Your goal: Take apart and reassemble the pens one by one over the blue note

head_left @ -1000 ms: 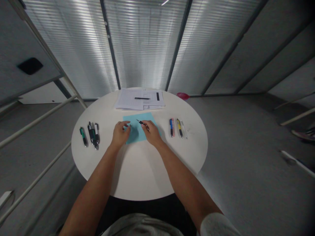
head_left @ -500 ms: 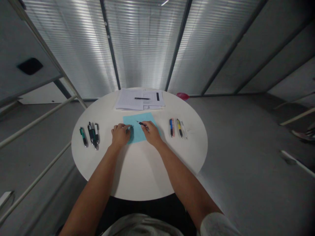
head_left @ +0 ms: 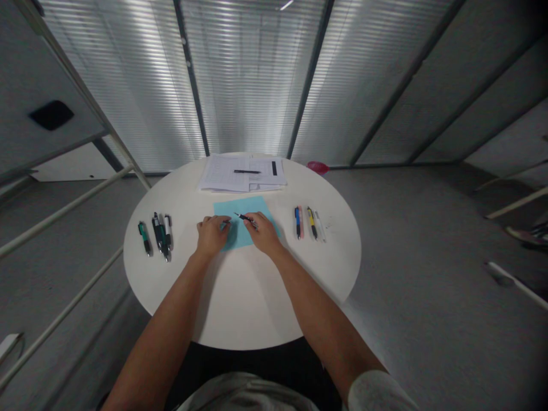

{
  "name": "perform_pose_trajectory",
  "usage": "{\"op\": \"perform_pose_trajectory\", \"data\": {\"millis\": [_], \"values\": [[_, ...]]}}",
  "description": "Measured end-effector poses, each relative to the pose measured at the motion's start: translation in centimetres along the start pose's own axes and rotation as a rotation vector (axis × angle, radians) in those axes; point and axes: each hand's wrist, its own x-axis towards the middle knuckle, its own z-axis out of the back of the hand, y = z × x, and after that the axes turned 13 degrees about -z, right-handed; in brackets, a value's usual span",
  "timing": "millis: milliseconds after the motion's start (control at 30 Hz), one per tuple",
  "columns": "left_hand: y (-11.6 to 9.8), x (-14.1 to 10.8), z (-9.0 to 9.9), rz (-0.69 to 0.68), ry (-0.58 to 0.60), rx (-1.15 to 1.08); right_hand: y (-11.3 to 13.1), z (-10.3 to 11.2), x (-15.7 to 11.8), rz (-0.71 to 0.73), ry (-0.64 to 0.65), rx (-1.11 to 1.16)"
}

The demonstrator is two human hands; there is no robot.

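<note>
My right hand (head_left: pixel 262 231) is closed on a slim black pen part (head_left: pixel 245 217), its thin tip pointing left. Facing it, my left hand (head_left: pixel 212 233) pinches a small dark piece (head_left: pixel 226 221), too small for me to name. A short gap separates the two held pieces. Both hands are over a light-blue sheet (head_left: pixel 246 204) that lies flat on the round white table (head_left: pixel 244 297).
Several pens (head_left: pixel 160 234) lie on the left, a green pen (head_left: pixel 144 238) beside them. On the right are a blue pen (head_left: pixel 297 222), a yellow pen (head_left: pixel 312 222) and clear pieces (head_left: pixel 320 226). Printed papers (head_left: pixel 225 174) with a black pen (head_left: pixel 247 172) lie at the back.
My hands have come slightly closer together. The tip of the pen part in my right hand has shifted a little left and down, towards the piece in my left hand.
</note>
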Motion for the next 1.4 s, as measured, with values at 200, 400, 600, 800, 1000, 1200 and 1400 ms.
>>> {"op": "perform_pose_trajectory", "data": {"millis": [200,400,600,800,1000,1200,1400], "values": [[-0.8,0.6,0.2,0.143,-0.228,-0.447,0.2,0.2,-0.1,0.001,0.014,-0.014],[-1.2,0.8,0.0,0.301,-0.258,-0.792,0.2,0.4,-0.3,0.047,0.059,-0.048],[-1.3,0.8,0.1,0.356,-0.237,-0.939,0.1,0.3,-0.3,0.081,0.087,-0.032],[-1.7,0.7,0.4,0.352,-0.191,-0.960,0.2,0.4,-0.5,0.091,0.114,-0.036],[-1.7,0.6,0.2,0.346,-0.181,-0.948,0.4,0.5,-0.6,0.097,0.141,-0.028],[-1.2,0.6,0.0,0.361,-0.178,-0.998,0.5,0.5,-0.7,0.089,0.146,-0.065],[-1.3,0.7,0.1,0.370,-0.172,-0.989,0.4,0.4,-0.6,0.085,0.158,-0.090]]}}
